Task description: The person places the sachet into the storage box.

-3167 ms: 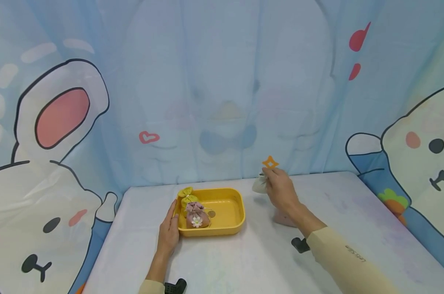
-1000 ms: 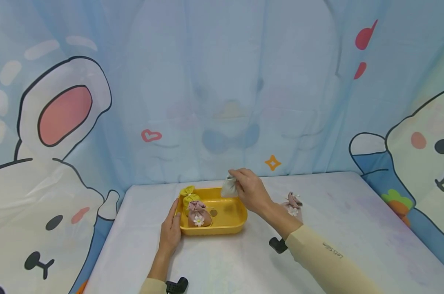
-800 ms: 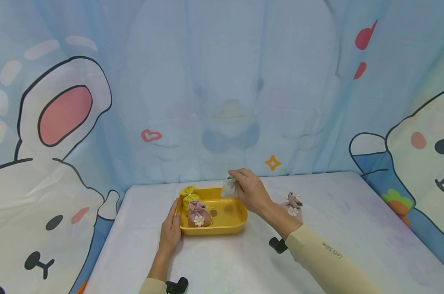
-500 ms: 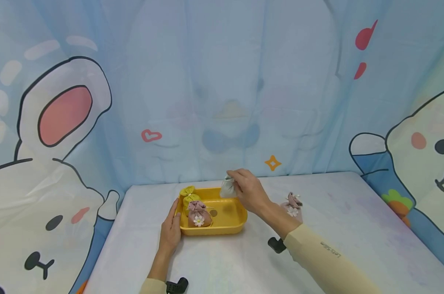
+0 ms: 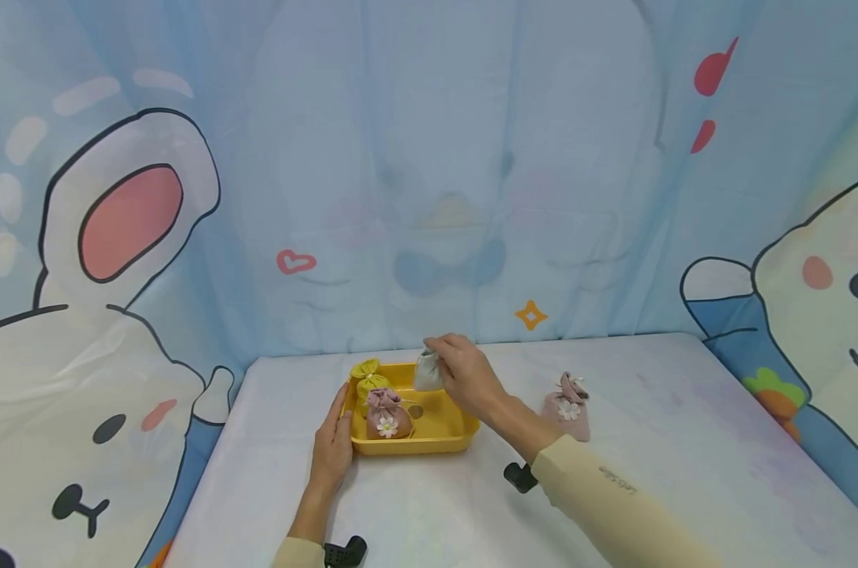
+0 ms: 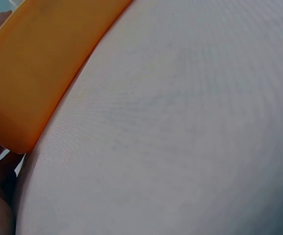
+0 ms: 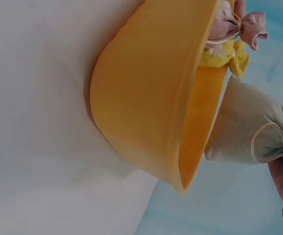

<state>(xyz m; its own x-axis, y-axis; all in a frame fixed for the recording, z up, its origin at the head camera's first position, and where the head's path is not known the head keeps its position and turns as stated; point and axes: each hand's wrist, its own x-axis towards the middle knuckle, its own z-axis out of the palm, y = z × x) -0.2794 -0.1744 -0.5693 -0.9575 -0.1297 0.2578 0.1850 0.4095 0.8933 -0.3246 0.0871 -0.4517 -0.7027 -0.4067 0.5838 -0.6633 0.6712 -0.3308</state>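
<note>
My right hand (image 5: 467,377) pinches the gathered neck of a pale grey-green drawstring pouch (image 5: 429,372). The pouch hangs over the back middle of a yellow tray (image 5: 429,446); in the right wrist view its cloth body (image 7: 244,122) is above the tray's rim. Against the tray's left side rests my left hand (image 5: 331,446), its fingers lying along the outer wall. Inside the tray's left end sit a yellow pouch (image 5: 367,379) and, in front of it, a dusty-pink pouch (image 5: 386,422) with a white flower. Fingers (image 6: 4,164) of the left hand touch the tray's corner in the left wrist view.
Another pink pouch (image 5: 567,410) with a white flower stands on the white-covered table (image 5: 656,457), right of the tray. A blue cartoon-print curtain (image 5: 443,158) rises behind the table's back edge. A brown round spot (image 5: 415,412) shows on the tray's floor.
My right hand has carried the pale pouch leftward from beyond the tray's right side to over the tray, lately sinking slightly. The right-hand pink pouch has come into full view. My left hand stays put.
</note>
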